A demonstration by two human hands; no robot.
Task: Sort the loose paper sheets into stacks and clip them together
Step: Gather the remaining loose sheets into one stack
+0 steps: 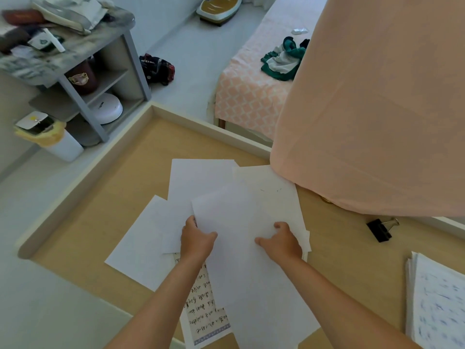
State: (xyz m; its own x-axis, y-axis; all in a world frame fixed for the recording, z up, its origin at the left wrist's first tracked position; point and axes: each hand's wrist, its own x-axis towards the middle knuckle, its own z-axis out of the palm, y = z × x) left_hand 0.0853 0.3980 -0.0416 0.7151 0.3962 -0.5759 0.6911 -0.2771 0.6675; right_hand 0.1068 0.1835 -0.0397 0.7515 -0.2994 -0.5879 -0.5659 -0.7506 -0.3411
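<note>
Several loose white sheets lie fanned out and overlapping on the wooden tabletop. The topmost blank sheet runs toward me. My left hand pinches its left edge, thumb on top. My right hand rests on the same sheet's right side, fingers curled and pressing down. A sheet with handwritten lines pokes out underneath, near my left forearm. A black binder clip lies on the table to the right, apart from both hands. A stack of written sheets sits at the right edge.
A pink curtain hangs over the table's far right corner. The table has a raised pale rim. Beyond it stand a grey shelf unit with clutter, a white bin, and a bed with a pink patterned cover.
</note>
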